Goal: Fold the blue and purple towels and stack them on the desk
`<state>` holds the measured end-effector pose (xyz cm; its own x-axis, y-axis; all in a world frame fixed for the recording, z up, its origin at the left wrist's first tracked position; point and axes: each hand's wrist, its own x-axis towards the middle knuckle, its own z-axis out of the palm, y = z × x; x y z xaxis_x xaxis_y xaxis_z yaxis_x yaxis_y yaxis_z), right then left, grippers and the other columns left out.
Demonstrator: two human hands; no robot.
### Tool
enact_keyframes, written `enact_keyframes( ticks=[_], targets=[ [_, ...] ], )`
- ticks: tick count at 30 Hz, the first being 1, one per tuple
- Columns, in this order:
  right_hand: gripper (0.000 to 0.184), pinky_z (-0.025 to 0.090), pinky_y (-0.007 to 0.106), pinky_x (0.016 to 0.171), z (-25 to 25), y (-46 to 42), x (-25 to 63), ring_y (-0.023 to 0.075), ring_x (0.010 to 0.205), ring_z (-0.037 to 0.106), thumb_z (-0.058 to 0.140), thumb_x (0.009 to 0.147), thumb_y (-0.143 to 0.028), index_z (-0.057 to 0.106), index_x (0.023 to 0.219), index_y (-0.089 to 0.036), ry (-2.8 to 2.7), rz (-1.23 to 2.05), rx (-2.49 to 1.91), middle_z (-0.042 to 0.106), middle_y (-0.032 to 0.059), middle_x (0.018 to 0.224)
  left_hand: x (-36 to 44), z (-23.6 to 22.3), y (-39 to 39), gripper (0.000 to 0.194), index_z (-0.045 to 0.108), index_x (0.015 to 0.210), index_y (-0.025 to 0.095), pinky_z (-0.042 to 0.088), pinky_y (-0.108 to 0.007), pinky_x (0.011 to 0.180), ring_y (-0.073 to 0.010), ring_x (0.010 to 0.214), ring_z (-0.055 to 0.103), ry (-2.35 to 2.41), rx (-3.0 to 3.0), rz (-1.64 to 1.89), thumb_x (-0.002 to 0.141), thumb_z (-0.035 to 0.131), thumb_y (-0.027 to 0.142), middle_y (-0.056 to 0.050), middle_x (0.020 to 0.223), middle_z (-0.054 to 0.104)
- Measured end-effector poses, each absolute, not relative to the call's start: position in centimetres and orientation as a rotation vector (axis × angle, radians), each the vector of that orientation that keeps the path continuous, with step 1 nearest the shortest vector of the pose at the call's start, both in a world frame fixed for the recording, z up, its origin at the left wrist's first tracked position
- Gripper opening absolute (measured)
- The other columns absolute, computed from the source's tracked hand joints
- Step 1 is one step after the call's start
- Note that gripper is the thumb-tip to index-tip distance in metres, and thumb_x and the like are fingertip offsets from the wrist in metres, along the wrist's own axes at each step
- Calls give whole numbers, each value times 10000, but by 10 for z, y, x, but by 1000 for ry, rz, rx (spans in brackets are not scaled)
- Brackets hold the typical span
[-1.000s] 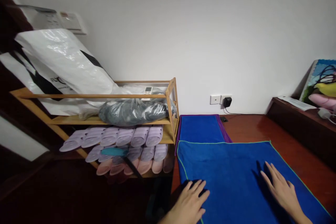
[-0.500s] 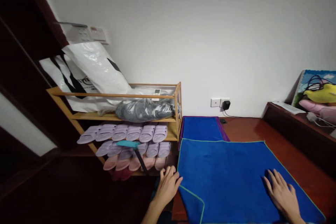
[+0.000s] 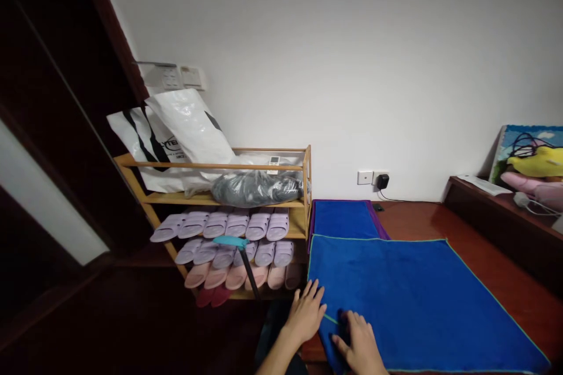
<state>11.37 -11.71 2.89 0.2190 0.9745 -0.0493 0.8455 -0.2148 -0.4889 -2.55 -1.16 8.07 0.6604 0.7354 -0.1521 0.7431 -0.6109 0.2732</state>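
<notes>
A blue towel with a green hem [image 3: 417,299] lies spread on a red-brown wooden surface [image 3: 497,269]. Both hands are at its near left corner. My left hand [image 3: 305,313] rests with fingers stretched out on the towel's left edge. My right hand [image 3: 358,343] lies just to its right, fingers curled down onto the cloth at the corner, which looks slightly bunched. A second blue towel with a purple border [image 3: 343,218] lies folded behind the first, against the wall.
A bamboo shoe rack [image 3: 303,187] stands left of the towels, with rows of lilac and pink slippers [image 3: 237,225], a grey bagged bundle [image 3: 257,187] and white plastic bags [image 3: 185,129]. A wall socket with a plug [image 3: 382,180] sits behind. A dark ledge with toys [image 3: 532,167] is at right.
My right hand has swept from the towel's right side to its near left corner. My left hand moved slightly right onto the towel's edge. The view shifted left.
</notes>
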Motion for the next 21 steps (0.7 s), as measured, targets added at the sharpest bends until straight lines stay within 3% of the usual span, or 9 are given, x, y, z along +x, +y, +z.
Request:
enact_keyframes(
  ticks=[2, 7, 11, 13, 15, 17, 19, 21],
  targets=[
    [407, 380, 461, 955, 38, -110, 110, 309, 1120, 524, 497, 764, -357, 583, 1135, -214, -1694, 511, -2217, 614, 118, 1178, -30, 79, -8, 523, 385, 1406, 182, 228, -541, 1086, -268, 1396, 199, 1165, 2554, -80, 910, 338, 342, -98, 1513, 259],
    [534, 263, 527, 1048, 49, -101, 87, 356, 1281, 374, 544, 692, -255, 549, 1218, -163, -1756, 608, -2222, 466, 171, 1363, -29, 77, -6, 515, 456, 1363, 202, 229, -548, 1078, -262, 1380, 253, 1189, 2545, 10, 933, 243, 390, -91, 1483, 333],
    [289, 317, 467, 1033, 40, -106, 73, 241, 1114, 547, 498, 794, -287, 639, 1045, -267, -2010, 963, -1776, 636, 60, 1143, -27, 75, -8, 518, 461, 1360, 203, 232, -554, 1074, -268, 1380, 252, 1247, 2512, 22, 909, 283, 383, -84, 1482, 335],
    [260, 360, 415, 1008, 37, -112, 90, 188, 1005, 602, 489, 830, -348, 635, 1045, -324, -2074, 1005, -1589, 666, 7, 1080, -29, 73, -9, 548, 402, 1399, 202, 201, -553, 1089, -261, 1395, 205, 1246, 2533, -19, 870, 348, 332, -72, 1507, 276],
    [408, 402, 386, 971, 36, -121, 132, 196, 995, 605, 551, 790, -465, 563, 1176, -333, -2012, 878, -1534, 647, 22, 1138, -30, 69, -11, 599, 338, 1431, 187, 181, -546, 1101, -242, 1403, 174, 1265, 2565, -71, 834, 357, 232, -67, 1522, 224],
    [436, 392, 394, 990, 35, -132, 195, 229, 1112, 556, 451, 832, -529, 563, 1178, -288, -1739, 537, -1762, 614, 71, 1203, -30, 63, -15, 645, 311, 1440, 156, 180, -537, 1105, -232, 1403, 166, 1348, 2594, -76, 796, 338, 123, -83, 1523, 205],
    [492, 404, 442, 978, 28, -146, 267, 273, 1134, 548, 392, 830, -574, 603, 1111, -229, -1506, 219, -2012, 610, 129, 1193, -25, 53, -22, 665, 287, 1447, 143, 186, -507, 1114, -225, 1404, 161, 1405, 2651, 46, 788, 322, 68, -89, 1524, 195],
    [608, 422, 524, 936, 16, -165, 336, 331, 1209, 491, 357, 791, -632, 568, 1179, -215, -1251, -40, -2247, 528, 162, 1311, -19, 41, -30, 639, 200, 1472, 171, 208, -462, 1122, -215, 1406, 157, 1361, 2732, 269, 847, 314, 103, -65, 1532, 172]
  ],
)
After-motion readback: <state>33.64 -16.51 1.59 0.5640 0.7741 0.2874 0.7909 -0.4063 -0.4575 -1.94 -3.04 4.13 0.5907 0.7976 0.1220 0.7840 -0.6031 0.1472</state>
